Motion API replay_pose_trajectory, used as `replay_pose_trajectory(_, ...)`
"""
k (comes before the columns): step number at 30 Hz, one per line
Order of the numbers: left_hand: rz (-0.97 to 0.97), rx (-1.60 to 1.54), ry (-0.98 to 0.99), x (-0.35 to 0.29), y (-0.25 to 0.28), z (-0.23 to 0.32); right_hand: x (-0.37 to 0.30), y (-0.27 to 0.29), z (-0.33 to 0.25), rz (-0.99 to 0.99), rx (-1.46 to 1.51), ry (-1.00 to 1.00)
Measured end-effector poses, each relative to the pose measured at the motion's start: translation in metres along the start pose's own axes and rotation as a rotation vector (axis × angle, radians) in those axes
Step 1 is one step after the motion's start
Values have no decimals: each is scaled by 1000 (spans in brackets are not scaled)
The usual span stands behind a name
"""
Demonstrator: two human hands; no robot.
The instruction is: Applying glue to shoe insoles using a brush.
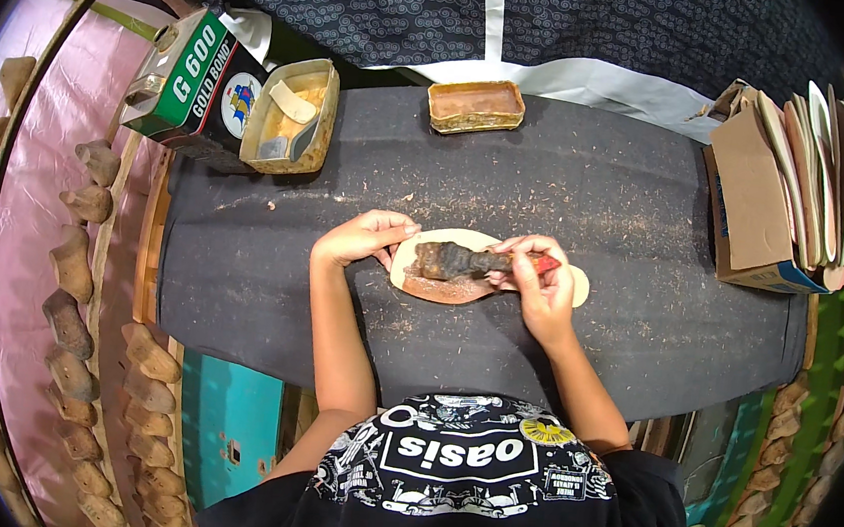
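A sole-shaped, pale tan insole [448, 292] lies on the dark tabletop in front of me, its lower part coated in wet-looking brown. At the insole's left end my left hand [364, 238] is closed, thumb and fingers on the rim. My right hand [538, 286] grips a brush [457, 261] by its handle, which shows a bit of red. The brush's dark, caked head rests over the insole's wider part, hiding some of its surface. A narrow rounded end of the insole [580, 286] shows beyond my right hand.
A shallow crusted tray [474, 125] stands at the far middle. A green and black metal can [182, 82] and an open tub [320, 114] with flat pieces sit far left. A cardboard box [749, 197] of upright insoles stands right. Shoe lasts [71, 263] line side racks. Shavings litter the table.
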State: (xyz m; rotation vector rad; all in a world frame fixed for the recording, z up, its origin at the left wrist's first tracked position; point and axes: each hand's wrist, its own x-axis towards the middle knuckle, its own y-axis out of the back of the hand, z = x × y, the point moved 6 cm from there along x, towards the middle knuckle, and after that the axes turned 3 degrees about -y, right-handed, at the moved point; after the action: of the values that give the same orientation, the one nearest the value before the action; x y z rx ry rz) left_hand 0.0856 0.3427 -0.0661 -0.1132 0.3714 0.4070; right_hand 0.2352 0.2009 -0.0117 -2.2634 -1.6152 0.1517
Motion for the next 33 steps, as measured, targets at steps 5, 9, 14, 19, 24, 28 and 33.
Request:
replay_pose_trajectory(5, -1, 21, 10, 1, 0, 0, 8, 38, -21, 201, -114, 158)
replay_pose_trajectory(9, 17, 42, 16, 2, 1, 1, 8, 71, -36, 316, -198, 225)
replay_pose_trajectory(14, 1, 29, 24, 3, 1, 0, 8, 77, -39, 363, -192, 287)
replay_pose_trajectory(19, 64, 8, -41, 1, 6, 2, 18, 76, -30, 507, 79, 185)
replay_pose_trajectory(24, 142, -8, -88, -2, 14, 2, 48, 56, -33, 499, 96, 259)
replay_pose_trajectory(28, 183, -12, -106, -6, 16, 6, 94, 37, -34, 380, 60, 372)
replay_pose_trajectory(33, 117, -41, -94, -2, 12, 6, 137, 32, -20, 325, -95, 394)
